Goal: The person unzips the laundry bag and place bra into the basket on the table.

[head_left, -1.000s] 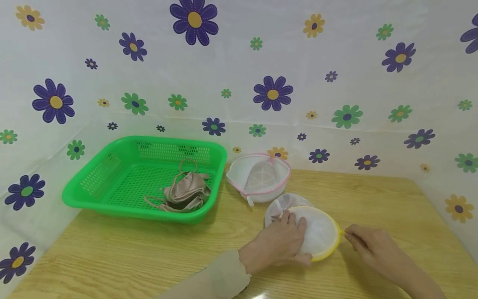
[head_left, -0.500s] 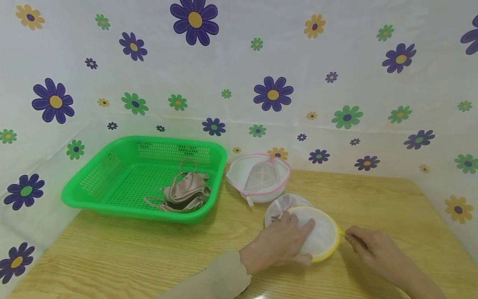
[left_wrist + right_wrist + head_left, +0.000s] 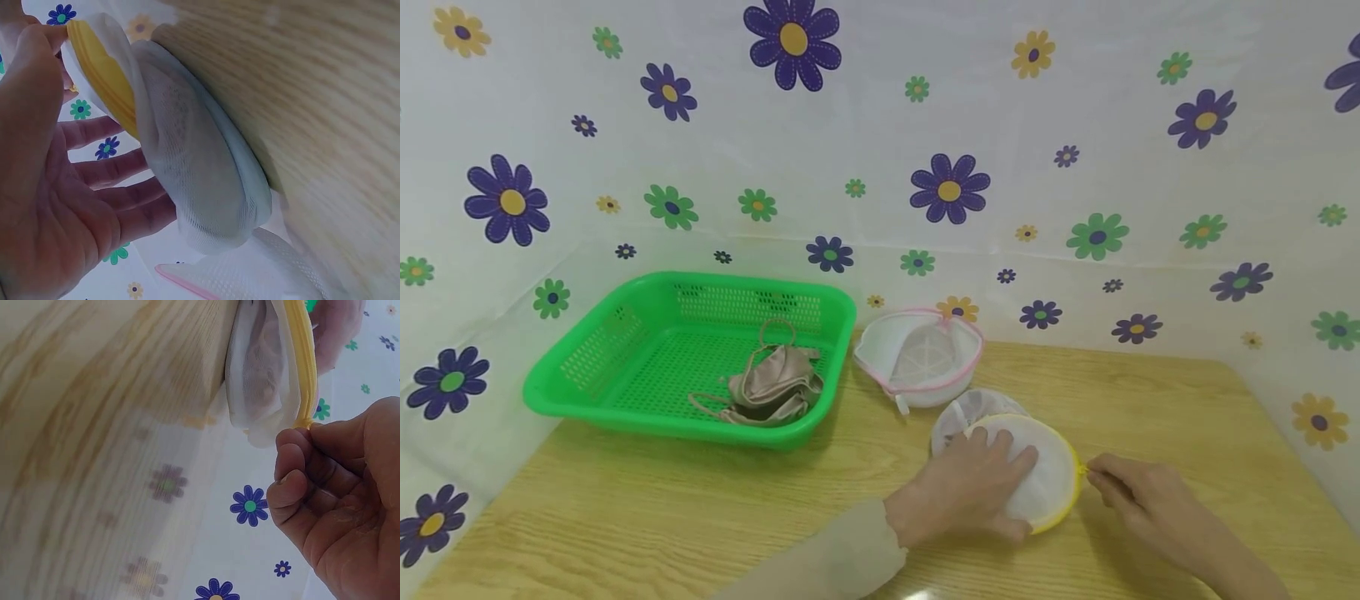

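Observation:
A white mesh laundry bag (image 3: 1051, 472) with a yellow zipper (image 3: 111, 78) around its rim rests on the table. My left hand (image 3: 973, 483) lies over the top with fingers spread, touching the mesh. In the left wrist view its fingers reach straight to the side of the bag, and its thumb is near the zipper. My right hand (image 3: 1150, 500) pinches the yellow zipper pull (image 3: 304, 423) between thumb and forefinger at the bag's right end. Something darker shows faintly through the mesh in both wrist views; its kind is unclear.
Behind stands a second mesh laundry bag (image 3: 880, 350) with pink trim, its top open. To the left, a green plastic basket (image 3: 580, 412) holds a beige satin bra (image 3: 775, 379). A flowered white sheet (image 3: 850, 125) hangs behind the wooden table (image 3: 700, 517).
My left hand's fingers have spread apart on the mesh. The bag's right end and my right hand have shifted slightly left; the right hand keeps its pinch on the zipper pull.

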`<state>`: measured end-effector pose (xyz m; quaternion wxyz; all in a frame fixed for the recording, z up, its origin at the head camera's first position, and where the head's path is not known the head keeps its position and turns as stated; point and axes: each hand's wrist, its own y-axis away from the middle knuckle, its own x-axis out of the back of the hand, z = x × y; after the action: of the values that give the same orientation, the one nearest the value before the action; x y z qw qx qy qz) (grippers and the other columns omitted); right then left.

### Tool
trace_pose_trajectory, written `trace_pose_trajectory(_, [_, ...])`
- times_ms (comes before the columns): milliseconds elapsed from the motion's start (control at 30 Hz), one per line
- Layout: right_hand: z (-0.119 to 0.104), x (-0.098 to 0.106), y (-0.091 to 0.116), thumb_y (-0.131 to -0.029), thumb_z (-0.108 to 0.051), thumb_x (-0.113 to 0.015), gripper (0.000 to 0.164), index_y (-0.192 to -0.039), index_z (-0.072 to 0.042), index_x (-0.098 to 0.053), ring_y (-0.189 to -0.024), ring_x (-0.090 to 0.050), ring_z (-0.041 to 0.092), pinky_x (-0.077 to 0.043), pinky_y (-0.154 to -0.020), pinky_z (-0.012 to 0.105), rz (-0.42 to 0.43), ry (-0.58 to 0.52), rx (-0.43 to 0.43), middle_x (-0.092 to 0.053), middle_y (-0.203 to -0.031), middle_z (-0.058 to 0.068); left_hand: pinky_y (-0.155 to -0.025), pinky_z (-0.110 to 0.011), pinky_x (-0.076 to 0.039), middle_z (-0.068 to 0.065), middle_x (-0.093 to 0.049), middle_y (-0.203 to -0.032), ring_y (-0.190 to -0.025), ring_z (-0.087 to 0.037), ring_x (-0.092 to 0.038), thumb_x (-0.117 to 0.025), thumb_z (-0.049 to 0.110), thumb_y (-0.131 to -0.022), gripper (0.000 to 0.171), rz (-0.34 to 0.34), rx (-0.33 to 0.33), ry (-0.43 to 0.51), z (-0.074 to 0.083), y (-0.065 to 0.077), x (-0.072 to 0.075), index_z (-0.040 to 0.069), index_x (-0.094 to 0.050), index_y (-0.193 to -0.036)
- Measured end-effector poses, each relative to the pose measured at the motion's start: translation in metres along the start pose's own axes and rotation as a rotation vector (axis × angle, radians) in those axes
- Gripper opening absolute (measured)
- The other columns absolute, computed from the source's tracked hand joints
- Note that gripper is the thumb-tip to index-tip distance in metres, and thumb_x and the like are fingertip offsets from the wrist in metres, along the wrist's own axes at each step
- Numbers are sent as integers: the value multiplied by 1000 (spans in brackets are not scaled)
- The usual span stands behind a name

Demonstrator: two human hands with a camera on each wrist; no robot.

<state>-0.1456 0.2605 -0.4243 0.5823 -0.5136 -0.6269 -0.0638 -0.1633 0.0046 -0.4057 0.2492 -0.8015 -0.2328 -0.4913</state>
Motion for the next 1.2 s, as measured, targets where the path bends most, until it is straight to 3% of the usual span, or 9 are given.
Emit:
trace_pose_trajectory(167, [0,0,-1,-84,10,-71,28,-91,-16,-69,-60,-33,-12,-31,-50,10,-12,-3,-8,-48,-68,-21,-50,-24,-41,6,-56,-88,-68,-10,-50,-49,81,-83,66,3,-5,-20,-1,-3,-1,24,-56,-116])
trace_pose_trajectory(400, [1,0,2,-86,11,-70,25,-93,-13,-70,-57,-32,-12,-32,-47,13,-38,-16,-40,-47,-67,-21,-52,-22,-37,8,-52,-76,-60,-8,-43,-48,76,-84,56,84,-21,-61,1,-4,-4,22,-54,-97])
trace_pose_trajectory(733, [3,-2,4,-81,13,-73,29,-90,-15,-69,-60,-33,-13,-30,-50,8,27,0,18,-45,-68,-23,-46,-21,-31,8,-51,-75,-58,-8,-40,-50,74,-84,53,119,2,-46,3,-4,-4,22,-52,-97])
trace_pose_trajectory(1033, [0,1,3,-84,11,-72,27,-90,-15,-69,-59,-33,-12,-31,-50,10,-11,16,-40,-43,-68,-24,-46,-20,-30,8,-50,-73,-57,-7,-38,-50,72,-86,50,153,-9,-56,2,-5,-5,23,-52,-95])
trace_pose_trajectory(1200, [1,1,4,-83,11,-72,26,-91,-14,-70,-60,-32,-12,-30,-50,10,-5,15,-21,-44,-69,-23,-42,-20,-25,8,-50,-73,-57,-8,-37,-51,70,-87,48,147,7,-27,2,-3,-4,22,-52,-95])
